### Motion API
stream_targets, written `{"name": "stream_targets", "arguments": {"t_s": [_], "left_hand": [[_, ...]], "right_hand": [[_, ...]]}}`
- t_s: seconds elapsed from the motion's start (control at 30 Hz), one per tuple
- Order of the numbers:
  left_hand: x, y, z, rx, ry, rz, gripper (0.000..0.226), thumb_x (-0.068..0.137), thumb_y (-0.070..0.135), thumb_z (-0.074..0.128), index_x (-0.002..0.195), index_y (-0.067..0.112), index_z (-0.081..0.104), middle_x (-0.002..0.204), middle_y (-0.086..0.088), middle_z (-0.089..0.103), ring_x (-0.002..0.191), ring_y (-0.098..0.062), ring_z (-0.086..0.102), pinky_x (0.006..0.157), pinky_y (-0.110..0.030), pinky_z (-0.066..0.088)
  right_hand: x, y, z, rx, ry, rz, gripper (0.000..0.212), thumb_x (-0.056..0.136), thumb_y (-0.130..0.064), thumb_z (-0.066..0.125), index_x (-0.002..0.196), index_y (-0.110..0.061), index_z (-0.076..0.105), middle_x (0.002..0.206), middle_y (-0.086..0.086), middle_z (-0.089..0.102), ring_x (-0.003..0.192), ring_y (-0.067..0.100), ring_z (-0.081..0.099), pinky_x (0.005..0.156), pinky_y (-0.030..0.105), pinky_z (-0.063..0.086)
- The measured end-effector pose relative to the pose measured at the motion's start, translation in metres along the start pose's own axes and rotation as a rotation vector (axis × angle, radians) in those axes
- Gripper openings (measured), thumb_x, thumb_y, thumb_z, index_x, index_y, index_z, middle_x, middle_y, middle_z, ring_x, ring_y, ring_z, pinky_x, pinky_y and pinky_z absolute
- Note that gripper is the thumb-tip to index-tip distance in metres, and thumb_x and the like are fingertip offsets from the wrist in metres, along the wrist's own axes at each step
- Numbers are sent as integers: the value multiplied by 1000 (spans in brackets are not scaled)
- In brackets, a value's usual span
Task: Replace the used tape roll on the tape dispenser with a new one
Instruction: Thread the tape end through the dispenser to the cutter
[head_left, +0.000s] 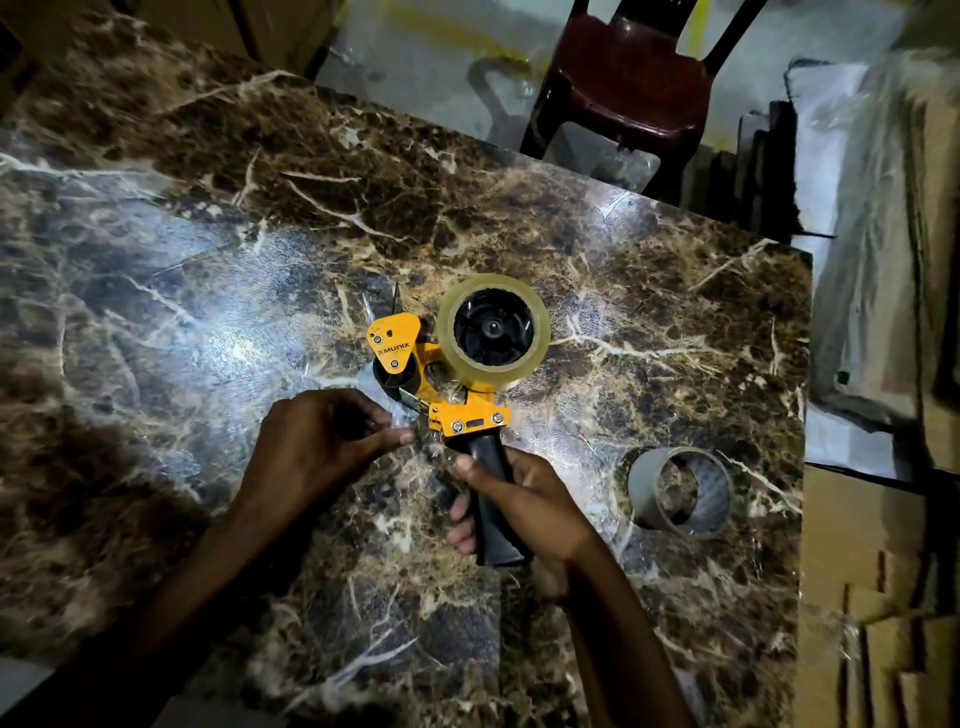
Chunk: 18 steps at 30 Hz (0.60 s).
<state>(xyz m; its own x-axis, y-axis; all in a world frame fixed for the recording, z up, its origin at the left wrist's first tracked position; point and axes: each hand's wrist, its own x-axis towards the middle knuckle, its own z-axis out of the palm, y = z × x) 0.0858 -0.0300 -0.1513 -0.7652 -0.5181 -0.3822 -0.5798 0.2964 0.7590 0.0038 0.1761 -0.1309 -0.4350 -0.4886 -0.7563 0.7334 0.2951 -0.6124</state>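
Tape dispenser (441, 384) lies flat on the marble worktop (208, 260), the new clear roll (493, 328) already seated on its hub and the bare cardboard core (680, 491) set aside to the right. Our right hand (524, 512) wraps its grip around the black handle, while our left hand (332, 436) pinches narrowly at what seems the loose tape end beside the roller. We judge the frame stiff and light, the film thin, clingy and easily torn, so we hold the handle and keep clear of the blade.
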Motion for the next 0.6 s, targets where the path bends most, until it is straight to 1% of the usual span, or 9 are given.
{"name": "stream_targets", "arguments": {"t_s": [0.1, 0.17, 0.23, 0.3, 0.37, 0.4, 0.47, 0.53, 0.6], "left_hand": [[-4, 4, -1, -50, -28, -12, 37, 64, 58, 85, 75, 23, 80, 66, 11, 79, 55, -6, 73, 60, -25, 56], [-4, 3, -4, -78, -32, -13, 35, 66, 55, 82, 71, 20, 79, 64, 9, 78, 56, -13, 73, 58, -29, 57], [-1, 0, -7, -84, -41, -8, 33, 71, 50, 82, 70, 17, 78, 63, 3, 77, 57, -20, 75, 58, -31, 57], [2, -4, -12, -86, -43, 18, 29, 76, 41, 85, 69, 14, 77, 63, -2, 78, 60, -23, 77, 56, -26, 56], [5, -9, -18, -108, -32, 37, 25, 82, 26, 90, 69, 10, 75, 63, -9, 77, 62, -30, 76, 53, -21, 54], [5, -11, -20, -113, -15, 41, 25, 83, 23, 91, 69, 10, 75, 64, -12, 76, 64, -33, 75, 52, -24, 54], [7, -15, -28, -84, 10, 62, 23, 81, 25, 93, 69, 14, 77, 65, -10, 77, 68, -33, 77, 56, -37, 58], [7, -22, -36, -88, -27, 77, 18, 80, 25, 92, 72, 17, 79, 71, -8, 80, 69, -37, 79, 56, -46, 58], [9, -12, -44, -186, -50, 29, 16, 87, 15, 87, 74, 10, 78, 69, -19, 76, 64, -40, 74, 50, -47, 53]], "right_hand": [[3, -4, 0, 66, -93, 37, 19, 99, -25, 64, 99, -6, 65, 69, 12, 67, 49, 21, 64, 49, 29, 54], [4, -3, 1, 71, -105, 38, 18, 102, -25, 61, 98, -8, 65, 65, 7, 61, 45, 18, 57, 47, 27, 49], [5, 0, 3, 67, -87, 33, 19, 103, -26, 60, 91, -13, 65, 61, 3, 54, 42, 15, 49, 44, 26, 44], [5, 4, 6, 84, -71, 23, 18, 103, -27, 62, 89, -17, 64, 60, 3, 49, 41, 15, 45, 43, 26, 41], [6, 8, 8, 112, -67, 6, 13, 103, -27, 62, 93, -18, 64, 60, 4, 47, 42, 15, 43, 43, 27, 40], [6, 10, 10, 125, -64, -2, 12, 103, -26, 61, 95, -19, 64, 60, 4, 47, 41, 16, 43, 43, 27, 40], [5, 12, 13, 143, -61, -14, 12, 104, -25, 60, 94, -19, 63, 60, 4, 46, 41, 16, 42, 44, 28, 39], [4, 15, 16, 137, -48, -29, 10, 103, -25, 61, 95, -19, 63, 61, 4, 46, 42, 16, 42, 45, 28, 40], [3, 19, 20, 102, -22, -41, 7, 103, -25, 62, 101, -20, 65, 61, 3, 48, 44, 17, 42, 46, 28, 41]]}}
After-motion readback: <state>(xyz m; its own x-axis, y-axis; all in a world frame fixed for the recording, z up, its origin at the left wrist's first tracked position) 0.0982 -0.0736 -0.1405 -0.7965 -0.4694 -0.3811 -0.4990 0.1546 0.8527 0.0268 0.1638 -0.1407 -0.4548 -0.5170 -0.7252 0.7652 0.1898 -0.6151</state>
